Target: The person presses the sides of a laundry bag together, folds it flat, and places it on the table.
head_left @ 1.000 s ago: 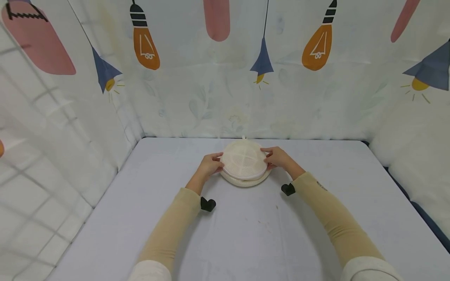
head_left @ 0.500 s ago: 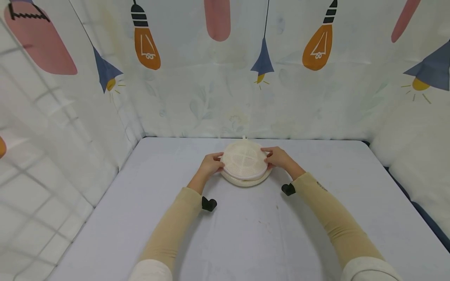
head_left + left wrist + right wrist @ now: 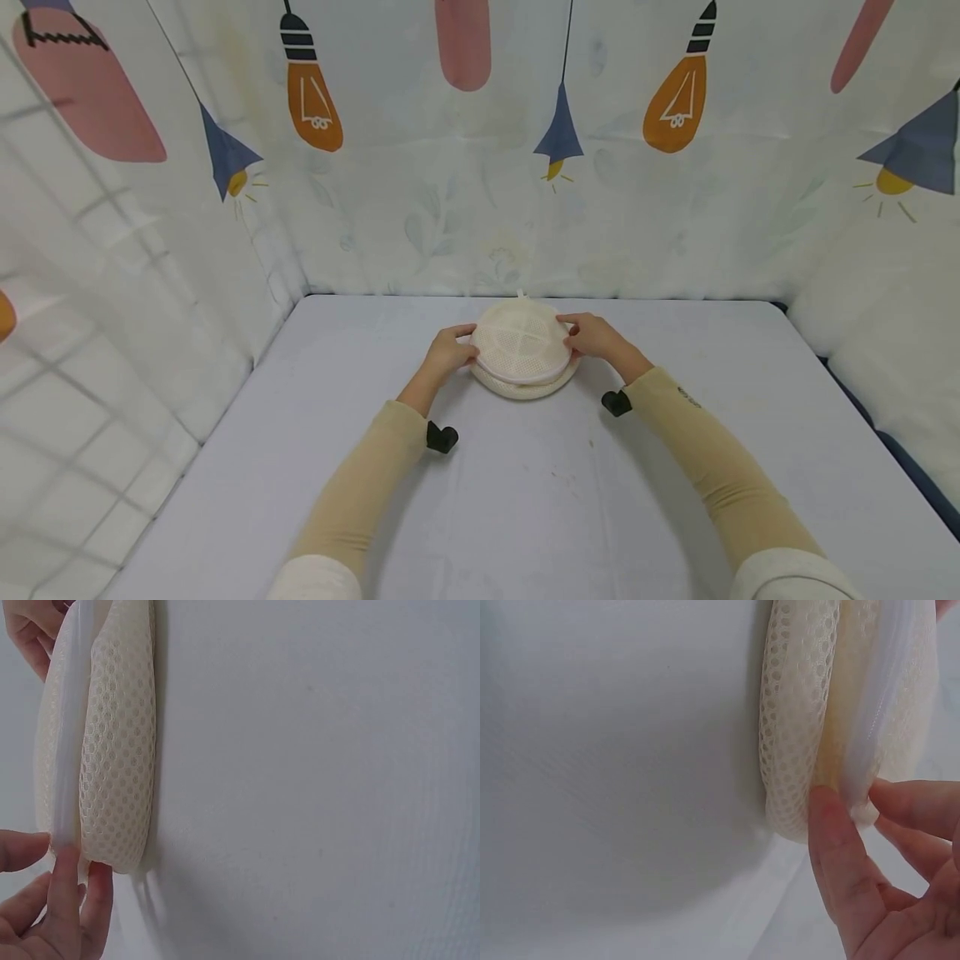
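Observation:
A round, cream mesh laundry bag [image 3: 521,342] lies near the far side of the table, domed on top. Honeycomb mesh [image 3: 120,742] covers its thick lower part, and a white zipper-like band [image 3: 881,690] runs round the side above that. My left hand [image 3: 450,348] pinches the bag's left edge, thumb and fingers at the white band in the left wrist view. At the opposite edge my right hand [image 3: 596,337] pinches the same band between thumb and fingers. A small loop [image 3: 520,293] sticks up at the bag's far end. The underside is hidden.
The table [image 3: 525,500] has a pale cloth with a few small marks. Just behind the bag rises a curtain [image 3: 420,208] printed with lamps and bulbs, with more white fabric on both sides. A black heart-shaped piece hangs by each wrist.

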Tool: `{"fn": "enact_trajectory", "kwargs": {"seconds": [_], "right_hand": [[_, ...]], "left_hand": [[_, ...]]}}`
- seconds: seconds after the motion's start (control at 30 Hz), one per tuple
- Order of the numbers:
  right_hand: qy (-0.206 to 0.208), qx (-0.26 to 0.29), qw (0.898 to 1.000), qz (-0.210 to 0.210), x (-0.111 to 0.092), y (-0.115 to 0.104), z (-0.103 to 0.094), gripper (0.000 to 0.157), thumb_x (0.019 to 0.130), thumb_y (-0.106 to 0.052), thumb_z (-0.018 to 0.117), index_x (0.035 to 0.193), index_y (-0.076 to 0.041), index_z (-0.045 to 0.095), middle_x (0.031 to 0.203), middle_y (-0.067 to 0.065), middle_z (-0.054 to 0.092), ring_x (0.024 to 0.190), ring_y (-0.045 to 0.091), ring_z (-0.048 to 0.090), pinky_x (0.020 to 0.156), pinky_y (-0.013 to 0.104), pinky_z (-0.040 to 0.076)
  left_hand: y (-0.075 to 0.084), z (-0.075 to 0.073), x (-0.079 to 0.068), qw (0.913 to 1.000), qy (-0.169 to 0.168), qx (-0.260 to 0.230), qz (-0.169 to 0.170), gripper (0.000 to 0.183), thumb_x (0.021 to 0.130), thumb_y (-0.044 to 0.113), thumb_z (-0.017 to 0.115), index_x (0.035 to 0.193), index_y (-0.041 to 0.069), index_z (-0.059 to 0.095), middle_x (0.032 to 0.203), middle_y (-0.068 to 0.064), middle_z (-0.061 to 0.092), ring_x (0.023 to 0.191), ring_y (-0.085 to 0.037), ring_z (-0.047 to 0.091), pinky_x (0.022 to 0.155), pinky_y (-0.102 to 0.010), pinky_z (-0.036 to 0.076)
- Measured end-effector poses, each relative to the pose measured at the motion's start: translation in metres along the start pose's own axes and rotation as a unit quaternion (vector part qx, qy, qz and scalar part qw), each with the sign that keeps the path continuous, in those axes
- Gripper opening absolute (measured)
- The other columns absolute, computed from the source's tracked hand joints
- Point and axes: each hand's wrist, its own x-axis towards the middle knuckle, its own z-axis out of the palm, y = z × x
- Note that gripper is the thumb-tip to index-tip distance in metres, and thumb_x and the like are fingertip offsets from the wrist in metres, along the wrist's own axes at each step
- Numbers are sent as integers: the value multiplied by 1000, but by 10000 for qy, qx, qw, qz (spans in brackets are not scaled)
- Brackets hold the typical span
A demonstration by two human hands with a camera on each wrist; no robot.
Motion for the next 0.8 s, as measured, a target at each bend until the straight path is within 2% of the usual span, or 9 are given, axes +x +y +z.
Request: {"fn": "enact_trajectory", "kwargs": {"seconds": [0.13, 0.23, 0.33, 0.43, 0.6, 0.67, 0.8], "right_hand": [[80, -593, 9981, -146, -1, -4, 0, 55, 92, -8, 54, 143, -6, 35, 108, 18, 56, 75, 19, 55, 64, 28, 45], [169, -974, 9948, -236, -5, -9, 0, 54, 93, -9, 53, 143, -5, 34, 121, 24, 49, 91, 25, 53, 74, 34, 47], [187, -1160, 9926, -308, -10, -14, 0, 54, 94, -8, 51, 144, -4, 32, 134, 29, 36, 110, 34, 48, 87, 42, 44], [189, -1190, 9918, -435, -14, -16, 1, 53, 95, -6, 48, 145, -2, 28, 140, 30, 28, 122, 38, 39, 94, 46, 40], [227, -1191, 9902, -687, -17, -15, 4, 50, 99, -9, 42, 145, 1, 25, 142, 27, 27, 127, 39, 34, 99, 47, 36], [231, -1178, 9897, -787, -17, -15, 6, 50, 100, -15, 40, 145, 2, 23, 144, 27, 25, 130, 40, 30, 102, 49, 30], [124, -1292, 9860, -1042, -14, -12, 12, 58, 102, -28, 37, 146, 3, 16, 150, 24, 12, 136, 40, 14, 108, 49, 16]], "left_hand": [[1, -2, 0, 9992, -47, 400, 73, 57, 80, 0, 56, 136, 11, 49, 137, -10, 44, 88, -20, 57, 80, -31, 48], [2, -3, -1, 9966, -57, 813, 141, 58, 80, 5, 54, 138, 13, 47, 140, -9, 42, 110, -24, 50, 92, -39, 41], [5, -2, -3, 9915, -120, 1273, 222, 58, 84, 12, 55, 140, 12, 42, 144, -10, 37, 129, -29, 34, 103, -46, 31], [7, 0, -5, 9822, -278, 1803, 447, 60, 88, 22, 55, 143, 7, 35, 146, -13, 33, 135, -31, 26, 106, -46, 25], [7, 5, -6, 9629, -572, 2431, 1020, 69, 93, 31, 54, 146, -1, 22, 149, -18, 25, 136, -31, 22, 109, -42, 19], [6, 7, -6, 9561, -659, 2632, 1107, 72, 94, 35, 52, 147, -1, 18, 150, -19, 20, 137, -32, 19, 109, -42, 17], [4, 13, -6, 9427, -749, 3078, 1047, 77, 95, 45, 46, 149, 3, 9, 152, -20, 10, 137, -36, 16, 108, -47, 18]]}}
